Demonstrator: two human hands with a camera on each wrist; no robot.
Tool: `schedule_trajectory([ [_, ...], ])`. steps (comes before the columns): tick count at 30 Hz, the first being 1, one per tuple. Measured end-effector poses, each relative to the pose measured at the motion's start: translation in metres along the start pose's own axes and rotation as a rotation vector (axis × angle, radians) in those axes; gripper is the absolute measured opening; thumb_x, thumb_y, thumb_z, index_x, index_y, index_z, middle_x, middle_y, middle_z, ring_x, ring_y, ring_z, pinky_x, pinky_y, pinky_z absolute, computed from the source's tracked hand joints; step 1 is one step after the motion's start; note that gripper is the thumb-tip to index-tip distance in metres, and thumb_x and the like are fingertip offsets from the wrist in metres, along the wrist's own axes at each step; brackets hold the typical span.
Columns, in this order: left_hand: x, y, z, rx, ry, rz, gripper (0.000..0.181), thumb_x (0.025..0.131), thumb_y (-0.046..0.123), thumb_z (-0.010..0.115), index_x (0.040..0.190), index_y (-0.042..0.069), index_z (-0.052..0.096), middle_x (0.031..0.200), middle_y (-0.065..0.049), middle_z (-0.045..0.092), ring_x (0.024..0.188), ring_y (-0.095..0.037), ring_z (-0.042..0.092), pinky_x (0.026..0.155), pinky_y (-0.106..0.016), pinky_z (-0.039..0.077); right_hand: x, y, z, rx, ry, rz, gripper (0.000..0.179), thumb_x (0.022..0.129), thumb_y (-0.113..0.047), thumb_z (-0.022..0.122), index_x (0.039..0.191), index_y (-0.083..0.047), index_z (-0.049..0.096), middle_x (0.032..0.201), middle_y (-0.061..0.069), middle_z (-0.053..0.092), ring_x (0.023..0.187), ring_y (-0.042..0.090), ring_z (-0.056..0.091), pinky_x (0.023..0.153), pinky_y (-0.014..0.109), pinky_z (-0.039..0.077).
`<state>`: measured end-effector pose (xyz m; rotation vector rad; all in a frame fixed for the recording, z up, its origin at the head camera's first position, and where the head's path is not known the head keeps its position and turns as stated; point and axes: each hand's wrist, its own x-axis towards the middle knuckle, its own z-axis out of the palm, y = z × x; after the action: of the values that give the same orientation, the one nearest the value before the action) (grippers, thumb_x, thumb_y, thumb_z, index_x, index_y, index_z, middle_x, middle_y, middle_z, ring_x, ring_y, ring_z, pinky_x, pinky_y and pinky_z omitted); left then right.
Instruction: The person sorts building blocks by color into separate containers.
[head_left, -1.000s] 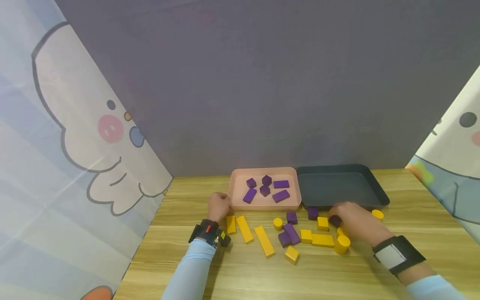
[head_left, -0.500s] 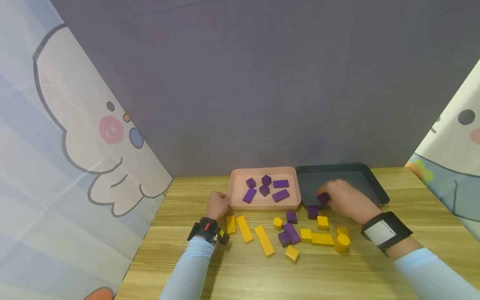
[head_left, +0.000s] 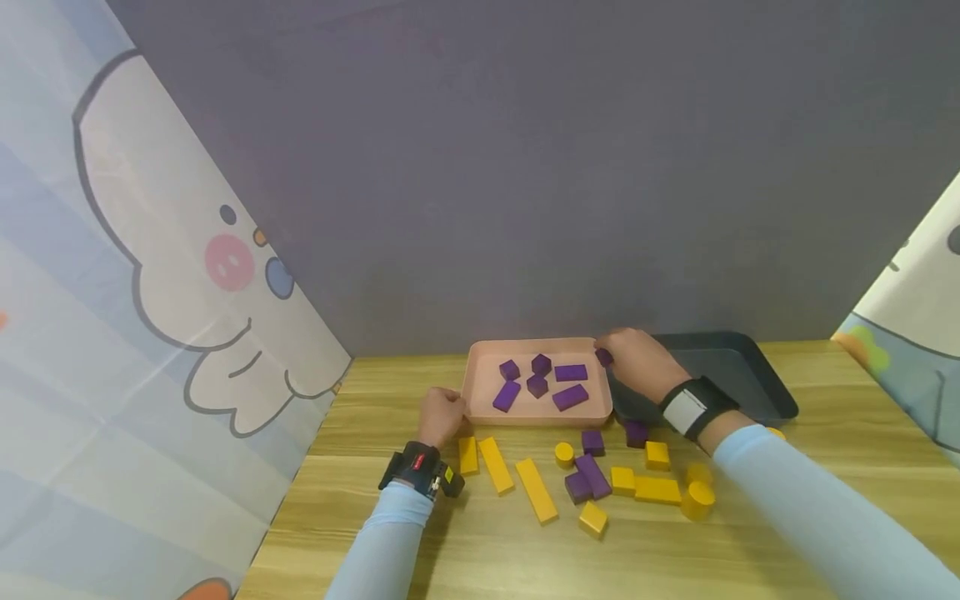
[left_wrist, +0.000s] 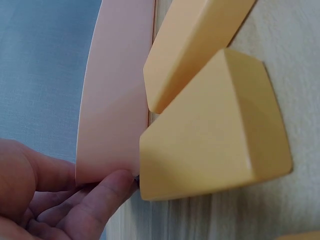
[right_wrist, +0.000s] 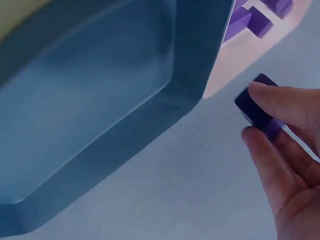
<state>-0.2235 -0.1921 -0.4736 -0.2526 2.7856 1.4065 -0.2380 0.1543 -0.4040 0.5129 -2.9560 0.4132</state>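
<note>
A purple block point(right_wrist: 256, 107) is pinched between the thumb and fingers of my right hand point(head_left: 639, 360), which is over the border between the pink tray point(head_left: 540, 421) and the dark tray point(head_left: 720, 342). My left hand point(head_left: 441, 415) holds the front left corner of the pink tray; in the left wrist view its thumb and fingers point(left_wrist: 107, 195) meet at the tray's end. Several purple blocks point(head_left: 506, 396) lie inside the pink tray. Right beside the left fingers a yellow block point(left_wrist: 200, 135) stands on the table.
In front of the trays lie yellow bars point(head_left: 536, 492), yellow cubes point(head_left: 593, 519), yellow cylinders point(head_left: 698, 500) and several purple blocks point(head_left: 592, 442) on the wooden table point(head_left: 517, 567). A grey panel point(head_left: 480, 183) rises behind the trays.
My right hand has carried the purple block from the table in front of the dark tray, up and leftward over it to the pink tray's right edge. My left hand stays at its corner.
</note>
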Motion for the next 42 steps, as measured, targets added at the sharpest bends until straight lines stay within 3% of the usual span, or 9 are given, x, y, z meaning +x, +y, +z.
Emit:
schedule_trajectory([
  [7,-0.002,0.0,-0.002,-0.033,-0.017,0.003,0.021,0.091,0.006,0.063,0.102,-0.005,0.078,0.073,-0.014,0.074,0.06,-0.023,0.067,0.054,-0.03,0.055,0.035,-0.01,0.024,0.076,-0.028,0.082,0.035,0.086,0.0,0.078,0.12,-0.002,0.073,0.113,0.016,0.074,0.103,0.032,0.07,0.096,0.049,0.057],
  [12,-0.002,0.0,0.0,-0.018,-0.024,0.004,0.023,0.093,0.007,0.063,0.107,-0.005,0.077,0.08,-0.014,0.076,0.062,-0.021,0.068,0.056,-0.03,0.056,0.048,-0.013,0.039,0.101,-0.062,0.123,0.036,0.087,0.004,0.074,0.122,-0.003,0.072,0.116,0.016,0.074,0.108,0.032,0.069,0.099,0.049,0.056],
  [21,-0.004,0.001,0.0,0.001,-0.01,0.03,0.022,0.095,0.008,0.064,0.107,-0.004,0.078,0.089,-0.017,0.077,0.061,-0.017,0.066,0.057,-0.029,0.056,0.047,-0.008,0.057,0.126,-0.064,0.117,0.04,0.087,0.01,0.07,0.125,-0.002,0.071,0.115,0.016,0.073,0.108,0.032,0.068,0.101,0.05,0.055],
  [31,0.002,0.002,0.001,0.011,-0.001,0.034,0.02,0.094,0.007,0.063,0.102,-0.002,0.079,0.077,-0.012,0.075,0.058,-0.017,0.063,0.053,-0.027,0.051,0.052,0.003,0.057,0.062,-0.045,0.078,0.036,0.085,0.011,0.068,0.118,-0.002,0.073,0.106,0.015,0.073,0.096,0.028,0.067,0.094,0.047,0.057],
  [42,-0.002,0.001,0.0,0.018,0.032,0.069,0.018,0.091,0.006,0.064,0.094,-0.003,0.08,0.073,-0.012,0.074,0.055,-0.015,0.061,0.05,-0.026,0.049,0.05,0.003,0.061,0.047,-0.039,0.092,0.033,0.087,0.007,0.07,0.118,-0.002,0.073,0.11,0.016,0.074,0.102,0.031,0.069,0.098,0.049,0.056],
])
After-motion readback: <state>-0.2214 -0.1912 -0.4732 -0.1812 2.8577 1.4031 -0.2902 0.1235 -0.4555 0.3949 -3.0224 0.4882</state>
